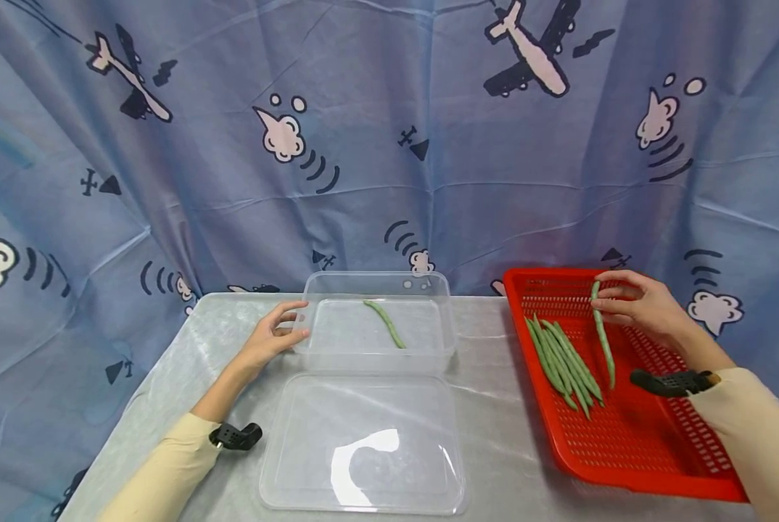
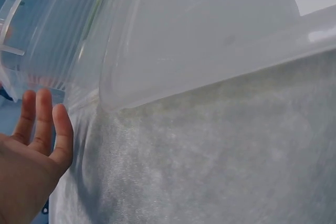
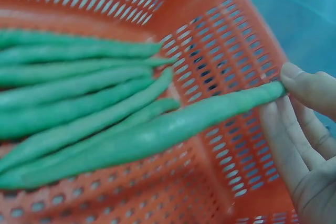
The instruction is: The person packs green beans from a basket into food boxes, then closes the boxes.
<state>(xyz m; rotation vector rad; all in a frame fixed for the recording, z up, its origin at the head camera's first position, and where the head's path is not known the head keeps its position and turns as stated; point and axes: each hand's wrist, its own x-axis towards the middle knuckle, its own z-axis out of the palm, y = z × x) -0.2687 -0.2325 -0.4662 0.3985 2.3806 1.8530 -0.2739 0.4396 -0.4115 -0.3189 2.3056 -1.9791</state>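
Observation:
Over the red basket (image 1: 562, 453), my right hand (image 1: 647, 308) pinches one green bean (image 1: 602, 335) by its end between thumb and fingers. In the right wrist view the pinched bean (image 3: 157, 132) slants across the basket. Several more green beans (image 1: 562, 366) lie side by side at the basket's left. My left hand (image 1: 272, 337) is at the left wall of a clear plastic container (image 1: 376, 362), fingertips right at the side, fingers loosely bent. One green bean (image 1: 386, 323) lies in that container. The left wrist view shows the left fingers (image 2: 63, 135) beside the container's corner.
A clear lid (image 1: 363, 442) lies flat on the pale cloth-covered table (image 1: 494, 406) in front of the container. A blue printed curtain (image 1: 376, 145) hangs behind the table. Each wrist wears a black band (image 1: 236, 436).

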